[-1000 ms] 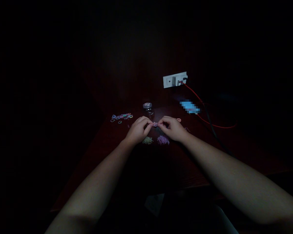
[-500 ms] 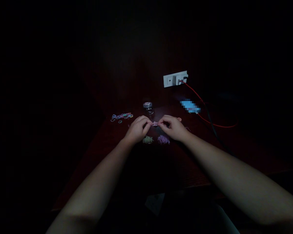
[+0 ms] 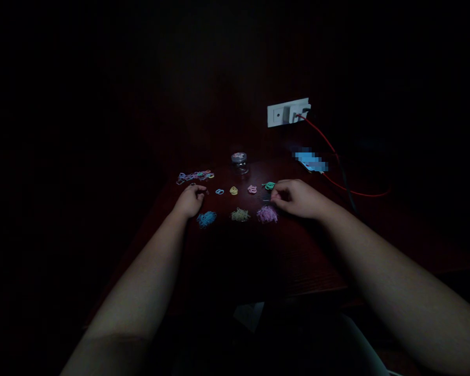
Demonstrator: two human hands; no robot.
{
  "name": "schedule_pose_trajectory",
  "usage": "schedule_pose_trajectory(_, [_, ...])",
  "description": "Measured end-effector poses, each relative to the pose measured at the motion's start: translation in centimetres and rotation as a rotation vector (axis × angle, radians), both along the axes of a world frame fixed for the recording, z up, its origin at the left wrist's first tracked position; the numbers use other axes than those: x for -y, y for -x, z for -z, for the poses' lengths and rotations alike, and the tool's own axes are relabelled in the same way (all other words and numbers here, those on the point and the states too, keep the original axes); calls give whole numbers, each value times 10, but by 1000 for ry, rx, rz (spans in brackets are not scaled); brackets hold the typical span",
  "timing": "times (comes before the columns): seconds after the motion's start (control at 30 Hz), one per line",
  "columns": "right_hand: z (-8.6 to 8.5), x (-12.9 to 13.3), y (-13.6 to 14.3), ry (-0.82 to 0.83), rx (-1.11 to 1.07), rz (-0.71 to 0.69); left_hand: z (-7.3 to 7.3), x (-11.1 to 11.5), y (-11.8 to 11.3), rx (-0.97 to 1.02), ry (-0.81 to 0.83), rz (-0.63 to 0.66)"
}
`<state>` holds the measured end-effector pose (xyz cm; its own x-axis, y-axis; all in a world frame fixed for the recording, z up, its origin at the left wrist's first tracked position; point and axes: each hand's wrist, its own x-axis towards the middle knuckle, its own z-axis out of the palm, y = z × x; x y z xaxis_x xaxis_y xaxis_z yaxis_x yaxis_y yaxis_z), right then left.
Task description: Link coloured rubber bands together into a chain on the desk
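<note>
My left hand [image 3: 191, 201] rests at the left of the table, thumb and forefinger apart, near a few thin loops. Just behind it lies a mixed-colour heap of small bands [image 3: 196, 176]. My right hand [image 3: 295, 198] is closed, its fingertips together beside the green bands [image 3: 269, 186]; whatever they pinch is too small to make out. Between the hands are small groups of blue bands [image 3: 219, 191], yellow bands [image 3: 234, 191] and pink bands [image 3: 252, 189]. Nearer me lie a blue pile [image 3: 207, 219], a yellowish pile [image 3: 240, 214] and a purple pile [image 3: 267, 214].
A small clear lidded jar [image 3: 239, 163] stands behind the bands. At the back right, a wall socket [image 3: 288, 113] holds a white plug with a red cable [image 3: 323, 135] running to a blurred-out phone-like object [image 3: 310, 161]. The surroundings are very dark.
My hands have parted from the pink bands at the middle, the left moving left and the right moving right. The pink bands now lie on the table, and the blue pile has come into view.
</note>
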<state>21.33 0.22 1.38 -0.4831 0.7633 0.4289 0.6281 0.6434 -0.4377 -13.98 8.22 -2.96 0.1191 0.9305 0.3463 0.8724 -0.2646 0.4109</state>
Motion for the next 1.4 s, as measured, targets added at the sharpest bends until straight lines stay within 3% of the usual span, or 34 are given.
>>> schedule_pose_trajectory(0.33, [-1, 4, 1, 82, 44, -63, 6, -12, -4, -98, 2, -21])
schedule_pose_trajectory(0.6, [-1, 4, -1, 144, 33, -49, 3, -13, -7, -85, 5, -58])
schedule_pose_trajectory(0.83, [-2, -8, -8, 54, -140, 124, -6, -7, -9, -20, 57, -127])
schedule_pose_trajectory(0.93, [1, -10, -5, 24, -182, 179, -14, 1, -14, 71, 3, -127])
schedule_pose_trajectory(1.1, [8, -3, 14, -1, -291, 103, -30, 32, -55, 290, -173, 99])
schedule_pose_trajectory(1.27, [4, 10, 31, -62, -353, -25, -41, 75, -116, 469, -127, 292])
schedule_pose_trajectory(1.4, [-1, 15, 34, -88, -423, -81, -48, 100, -140, 529, -68, 354])
